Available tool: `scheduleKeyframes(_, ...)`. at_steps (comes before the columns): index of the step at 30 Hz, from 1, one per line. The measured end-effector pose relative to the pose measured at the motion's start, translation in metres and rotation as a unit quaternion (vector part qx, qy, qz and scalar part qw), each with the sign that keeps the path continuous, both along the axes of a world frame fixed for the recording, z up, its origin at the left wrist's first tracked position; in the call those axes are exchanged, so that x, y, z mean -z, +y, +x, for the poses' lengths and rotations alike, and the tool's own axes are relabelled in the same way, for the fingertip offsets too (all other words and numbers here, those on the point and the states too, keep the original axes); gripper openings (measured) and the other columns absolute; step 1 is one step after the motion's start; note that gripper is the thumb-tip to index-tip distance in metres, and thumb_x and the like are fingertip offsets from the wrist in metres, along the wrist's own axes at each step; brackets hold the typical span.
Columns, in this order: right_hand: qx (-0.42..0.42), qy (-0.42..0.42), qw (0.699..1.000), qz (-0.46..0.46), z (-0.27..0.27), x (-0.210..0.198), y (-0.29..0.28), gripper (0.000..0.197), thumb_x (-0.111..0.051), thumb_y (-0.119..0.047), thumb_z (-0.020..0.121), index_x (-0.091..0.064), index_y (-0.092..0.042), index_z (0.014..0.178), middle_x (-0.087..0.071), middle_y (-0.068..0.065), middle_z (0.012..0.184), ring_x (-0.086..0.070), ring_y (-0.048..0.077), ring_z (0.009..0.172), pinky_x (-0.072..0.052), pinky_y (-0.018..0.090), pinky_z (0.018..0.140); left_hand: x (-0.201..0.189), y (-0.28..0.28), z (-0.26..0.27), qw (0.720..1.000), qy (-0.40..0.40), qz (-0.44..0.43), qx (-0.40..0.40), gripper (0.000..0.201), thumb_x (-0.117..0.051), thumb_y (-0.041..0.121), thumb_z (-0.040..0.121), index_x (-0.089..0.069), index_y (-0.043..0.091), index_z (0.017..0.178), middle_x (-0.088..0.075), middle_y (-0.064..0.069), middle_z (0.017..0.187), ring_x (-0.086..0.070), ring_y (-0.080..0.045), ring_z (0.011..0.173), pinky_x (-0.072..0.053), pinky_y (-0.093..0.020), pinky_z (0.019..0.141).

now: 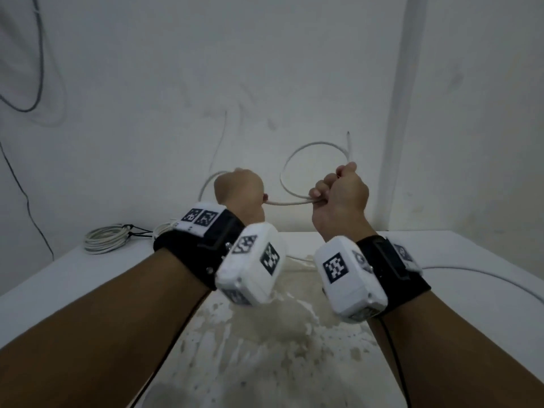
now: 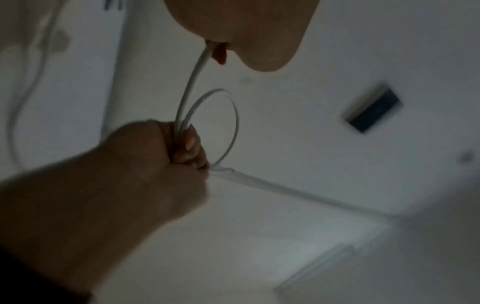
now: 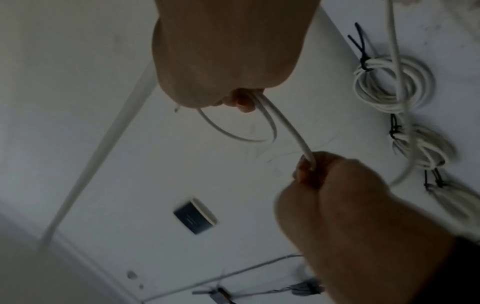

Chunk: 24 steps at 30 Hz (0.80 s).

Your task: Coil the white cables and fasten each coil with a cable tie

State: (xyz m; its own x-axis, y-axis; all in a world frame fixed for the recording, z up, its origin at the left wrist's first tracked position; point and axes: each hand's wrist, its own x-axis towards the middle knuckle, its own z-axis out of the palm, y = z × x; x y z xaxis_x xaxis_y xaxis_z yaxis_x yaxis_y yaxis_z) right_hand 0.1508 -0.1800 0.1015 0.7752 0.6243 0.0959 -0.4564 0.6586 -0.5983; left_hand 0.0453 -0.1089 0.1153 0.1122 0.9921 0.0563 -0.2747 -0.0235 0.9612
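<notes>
Above the stained tabletop [image 1: 88,278], the left hand [image 1: 238,189] and right hand [image 1: 341,195] each close their grip on the white cable [image 1: 290,203], one loop rising beyond the right grip. Tied coils [image 1: 104,238] lie left of the left grip.

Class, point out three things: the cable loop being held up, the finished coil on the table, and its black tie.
cable loop [image 1: 297,148], head view, top arc.
finished coil [image 1: 103,240], head view, its windings.
black tie [image 3: 362,59], right wrist view, its knot.

L-wrist view blurred; white cable [image 1: 485,278] cut off at right edge; tied coil [image 1: 166,228] half-hidden behind left wrist.
</notes>
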Motion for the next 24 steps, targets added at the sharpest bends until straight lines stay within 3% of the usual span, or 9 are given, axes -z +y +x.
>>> scheduleKeyframes(3, -0.024, -0.121, 0.992, -0.015, -0.021, -0.002, 0.009, 0.035, -0.036, -0.03, 0.108, -0.042, -0.018, 0.076, -0.027, -0.004, 0.049, -0.023, 0.013, 0.042, -0.027, 0.022, 0.04, -0.003, 0.014, -0.011, 0.984, 0.083, 0.155, -0.011, 0.039, -0.043, 0.026, 0.103, -0.055, 0.006, 0.072, -0.05, -0.005, 0.061, -0.044, -0.018, 0.046, -0.041, -0.03, 0.054)
scheduleKeyframes(5, -0.028, -0.177, 0.983, -0.035, -0.031, 0.001, 0.016, 0.038, -0.034, -0.031, 0.108, -0.041, -0.017, 0.074, -0.029, -0.004, 0.049, -0.024, 0.014, 0.043, -0.028, 0.023, 0.04, -0.003, 0.019, -0.022, 0.953, 0.169, 0.25, -0.012, 0.043, -0.045, 0.027, 0.102, -0.06, -0.001, 0.073, -0.052, -0.006, 0.061, -0.047, -0.021, 0.049, -0.043, -0.035, 0.057)
scheduleKeyframes(8, -0.066, -0.187, 0.979, -0.051, -0.043, 0.009, 0.027, 0.039, -0.034, -0.032, 0.108, -0.04, -0.018, 0.073, -0.029, -0.004, 0.049, -0.023, 0.013, 0.043, -0.025, 0.023, 0.041, 0.002, 0.026, -0.04, 0.886, 0.315, 0.34, -0.036, 0.05, -0.043, 0.029, 0.104, -0.045, 0.008, 0.058, -0.046, -0.004, 0.059, -0.045, -0.021, 0.054, -0.034, -0.03, 0.054)
scheduleKeyframes(10, -0.125, -0.173, 0.976, -0.034, -0.049, 0.015, 0.031, 0.039, -0.033, -0.032, 0.109, -0.038, -0.019, 0.073, -0.025, -0.004, 0.05, -0.019, 0.012, 0.043, -0.021, 0.023, 0.041, 0.009, 0.034, -0.049, 0.863, 0.352, 0.356, -0.063, 0.051, -0.045, 0.029, 0.104, -0.042, 0.01, 0.056, -0.043, -0.006, 0.062, -0.041, -0.022, 0.056, -0.031, -0.031, 0.056)
scheduleKeyframes(11, -0.154, -0.167, 0.974, -0.024, -0.051, 0.018, 0.032, 0.039, -0.033, -0.032, 0.109, -0.038, -0.019, 0.073, -0.023, -0.005, 0.051, -0.017, 0.011, 0.043, -0.019, 0.023, 0.041, 0.012, 0.038, -0.052, 0.865, 0.348, 0.355, -0.061, 0.049, -0.045, 0.028, 0.104, -0.046, 0.007, 0.06, -0.047, -0.008, 0.063, -0.044, -0.024, 0.058, -0.034, -0.032, 0.057)
scheduleKeyframes(13, -0.189, -0.164, 0.968, -0.032, -0.055, 0.021, 0.034, 0.039, -0.033, -0.033, 0.109, -0.039, -0.018, 0.073, -0.021, -0.005, 0.05, -0.015, 0.01, 0.042, -0.018, 0.022, 0.04, 0.017, 0.045, -0.057, 0.902, 0.287, 0.321, -0.029, 0.037, -0.045, 0.023, 0.104, -0.062, -0.001, 0.08, -0.065, -0.013, 0.081, -0.063, -0.026, 0.071, -0.052, -0.04, 0.066)
scheduleKeyframes(16, -0.2, -0.194, 0.958, -0.064, -0.059, 0.026, 0.039, 0.037, -0.034, -0.033, 0.109, -0.04, -0.018, 0.075, -0.023, -0.005, 0.049, -0.017, 0.01, 0.041, -0.02, 0.022, 0.039, 0.021, 0.047, -0.059, 0.938, 0.194, 0.286, -0.02, 0.023, -0.051, 0.01, 0.1, -0.067, -0.005, 0.098, -0.071, -0.008, 0.1, -0.073, -0.012, 0.08, -0.062, -0.038, 0.076)
scheduleKeyframes(20, -0.22, -0.195, 0.952, -0.085, -0.06, 0.032, 0.044, 0.037, -0.034, -0.032, 0.109, -0.039, -0.018, 0.075, -0.022, -0.006, 0.049, -0.018, 0.01, 0.039, -0.021, 0.022, 0.039, 0.014, 0.053, -0.056, 0.91, 0.249, 0.325, -0.066, 0.027, -0.045, 0.013, 0.102, -0.067, -0.002, 0.096, -0.067, 0.006, 0.086, -0.064, -0.004, 0.073, -0.055, -0.031, 0.074)
scheduleKeyframes(24, -0.267, -0.191, 0.942, -0.075, -0.056, 0.037, 0.045, 0.036, -0.035, -0.031, 0.108, -0.04, -0.018, 0.074, -0.02, -0.006, 0.049, -0.017, 0.01, 0.039, -0.021, 0.022, 0.039, 0.005, 0.054, -0.058, 0.878, 0.304, 0.362, -0.077, 0.044, -0.04, 0.024, 0.105, -0.06, -0.005, 0.077, -0.051, -0.003, 0.063, -0.046, -0.018, 0.057, -0.038, -0.033, 0.062)
